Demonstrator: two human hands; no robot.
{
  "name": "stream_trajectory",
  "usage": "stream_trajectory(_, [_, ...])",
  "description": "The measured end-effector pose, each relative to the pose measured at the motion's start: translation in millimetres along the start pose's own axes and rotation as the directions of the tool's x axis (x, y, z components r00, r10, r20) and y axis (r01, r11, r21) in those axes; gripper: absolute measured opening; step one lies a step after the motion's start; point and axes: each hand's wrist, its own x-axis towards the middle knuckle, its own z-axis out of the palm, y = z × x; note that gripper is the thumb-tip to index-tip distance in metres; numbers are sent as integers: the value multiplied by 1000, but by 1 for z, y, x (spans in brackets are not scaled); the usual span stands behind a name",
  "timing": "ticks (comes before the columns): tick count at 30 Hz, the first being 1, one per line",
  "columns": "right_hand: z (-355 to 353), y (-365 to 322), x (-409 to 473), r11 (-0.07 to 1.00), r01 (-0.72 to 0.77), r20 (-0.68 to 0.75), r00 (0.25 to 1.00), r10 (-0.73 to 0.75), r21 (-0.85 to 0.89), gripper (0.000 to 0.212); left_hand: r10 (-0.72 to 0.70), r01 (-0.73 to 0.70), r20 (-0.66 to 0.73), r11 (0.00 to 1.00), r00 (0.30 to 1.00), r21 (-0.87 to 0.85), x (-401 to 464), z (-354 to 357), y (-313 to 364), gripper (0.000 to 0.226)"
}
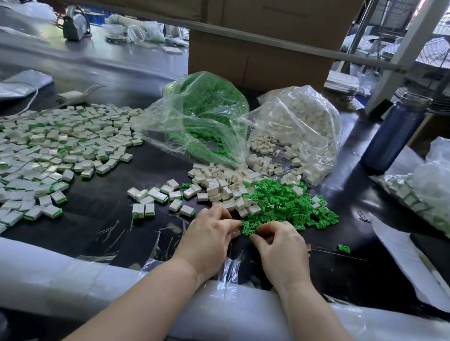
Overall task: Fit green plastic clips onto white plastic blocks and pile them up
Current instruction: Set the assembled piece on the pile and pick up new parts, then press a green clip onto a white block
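Two hands point(211, 235) point(282, 248), curled fingers point(232, 224), spiky green clips point(285, 204), boxy white blocks point(224, 187)

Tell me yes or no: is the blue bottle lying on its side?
No, the blue bottle stands upright at the right of the table, beside the bag of white blocks.

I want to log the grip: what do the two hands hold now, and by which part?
Both hands, left hand and right hand, pinch with curled fingertips at green clips at the pile's near edge. Which part of a clip cannot be told.
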Motion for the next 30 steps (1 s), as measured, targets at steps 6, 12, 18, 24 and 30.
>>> stream_trajectory(6, [-2, -1, -1, 1000, 0, 27, 1000, -1, 22, 5, -73, 71, -9, 986, 997, -149, -1, -6, 4, 7])
stream_trajectory(12, [-2, 0, -2, 979, 59, 27, 997, -65, 194, 20, -106, 95, -7, 921, 994, -378, -2, -10, 6, 12])
stream_trajectory(18, [-7, -1, -2, 866, 34, 3, 999, -41, 499, 21, -161, 162, 47, 845, 986, -509, -1, -11, 4, 13])
stream_trajectory(24, [-12, -5, -4, 789, 29, 34, 997, -63, 614, 17, -151, 177, 92, 820, 984, -544, -1, -11, 4, 11])
stream_trajectory(30, [-11, -6, -4, 794, 27, 54, 996, -76, 608, 16, -129, 175, 120, 796, 984, -579, -1, -11, 2, 16])
